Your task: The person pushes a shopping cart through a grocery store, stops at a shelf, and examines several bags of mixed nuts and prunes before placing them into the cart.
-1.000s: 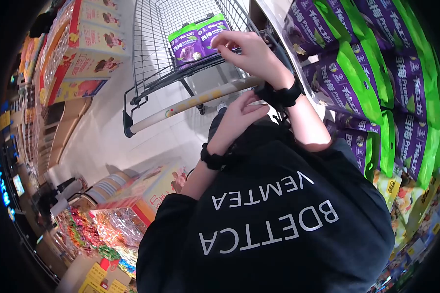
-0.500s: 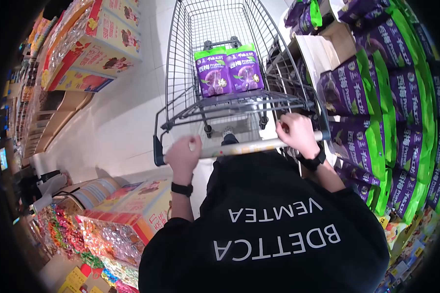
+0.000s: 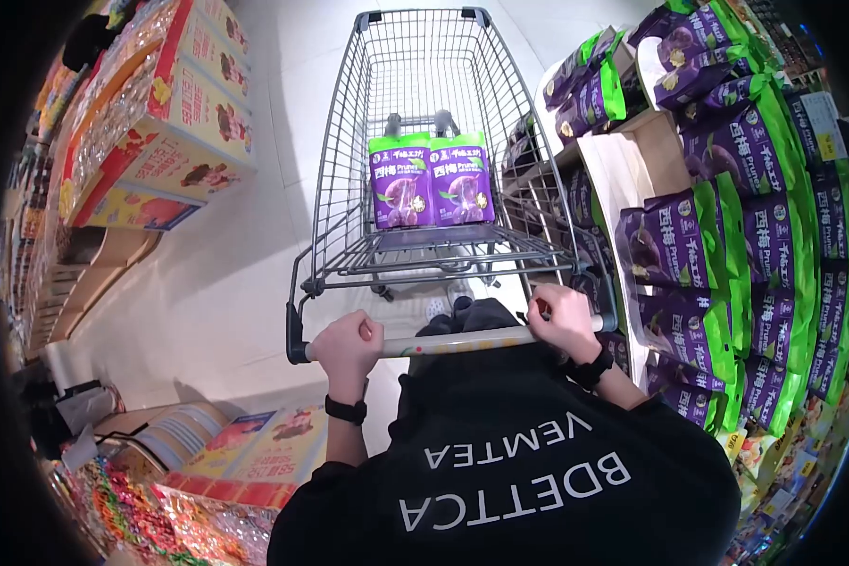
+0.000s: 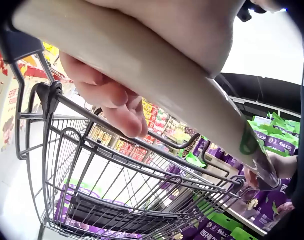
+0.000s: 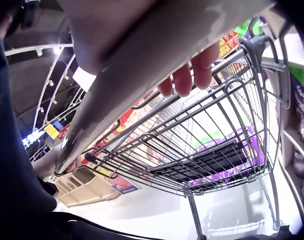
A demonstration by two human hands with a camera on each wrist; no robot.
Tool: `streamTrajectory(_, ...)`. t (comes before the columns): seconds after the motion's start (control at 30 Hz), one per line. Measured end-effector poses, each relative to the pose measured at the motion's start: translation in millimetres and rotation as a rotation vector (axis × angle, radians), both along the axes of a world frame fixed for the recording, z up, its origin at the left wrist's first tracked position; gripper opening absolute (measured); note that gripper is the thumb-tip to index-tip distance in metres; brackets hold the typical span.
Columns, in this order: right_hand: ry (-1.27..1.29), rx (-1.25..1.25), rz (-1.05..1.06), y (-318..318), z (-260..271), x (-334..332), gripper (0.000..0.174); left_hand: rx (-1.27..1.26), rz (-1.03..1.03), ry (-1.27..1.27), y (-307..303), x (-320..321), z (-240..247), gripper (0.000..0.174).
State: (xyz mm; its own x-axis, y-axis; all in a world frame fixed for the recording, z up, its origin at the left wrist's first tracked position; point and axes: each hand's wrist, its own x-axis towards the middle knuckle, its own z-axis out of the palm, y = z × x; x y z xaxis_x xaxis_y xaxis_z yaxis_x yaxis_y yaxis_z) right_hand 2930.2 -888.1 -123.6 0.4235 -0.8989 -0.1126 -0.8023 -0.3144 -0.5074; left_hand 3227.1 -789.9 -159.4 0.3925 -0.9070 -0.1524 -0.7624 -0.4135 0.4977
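A grey wire shopping cart (image 3: pixel 341 179) stands in front of the person, with a pale handle bar (image 3: pixel 453 341) across its near end. Near the bar's left end the left hand (image 3: pixel 347 347) grips it; in the left wrist view its fingers (image 4: pixel 109 95) curl around the far side. The right hand (image 3: pixel 564 316) holds the bar toward its right end, its fingertips (image 5: pixel 184 80) showing past the bar in the right wrist view. Two purple-and-green prune bags, one on the left (image 3: pixel 401 189) and one on the right (image 3: pixel 462 189), stand upright side by side in the basket.
Stacked prune bags (image 3: pixel 665 241) fill a display close along the cart's right side. Printed cartons (image 3: pixel 184 141) stand at the left across a strip of pale floor (image 3: pixel 217 274). Another carton (image 3: pixel 264 448) and wrapped sweets (image 3: pixel 127 509) lie at the lower left.
Both hands were raised close together near the cart's right side; they have parted and come down onto the handle bar. The cart now sits straighter before the person.
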Motion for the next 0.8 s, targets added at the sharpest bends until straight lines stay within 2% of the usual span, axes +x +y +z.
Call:
streamTrajectory(0.13,-0.023,0.059,-0.012,-21.6,-0.7,20.8,0.01,-0.009,-0.042,0.003,-34.8,26.3,-3.2,0.017)
streamTrajectory(0.33,-0.058,0.007,0.009,-64.1,-8.2,47.4,0.015,-0.004,-0.102,-0.048,-102.8,63.2,-11.8,0.017)
streamTrajectory(0.6,-0.296,-0.037,0.06,-136.4,-19.1,84.9,0.014,0.056,-0.184,-0.172,-213.2,124.5,-29.9,0.022)
streamTrajectory(0.67,-0.264,-0.077,0.106,-154.2,-18.4,90.3,0.016,0.099,-0.2,-0.141,-244.1,138.7,-29.3,0.021)
streamTrajectory(0.7,-0.122,-0.145,0.144,-160.8,-15.2,88.1,0.021,0.113,-0.206,-0.129,-258.9,145.7,-30.9,0.022)
streamTrajectory(0.73,-0.13,-0.145,0.137,-167.7,-13.4,85.2,0.021,0.114,-0.212,-0.138,-274.0,154.7,-33.5,0.022)
streamTrajectory(0.8,0.027,-0.15,0.131,-175.3,-11.8,77.6,0.026,0.04,-0.259,-0.188,-300.8,174.4,-44.1,0.023)
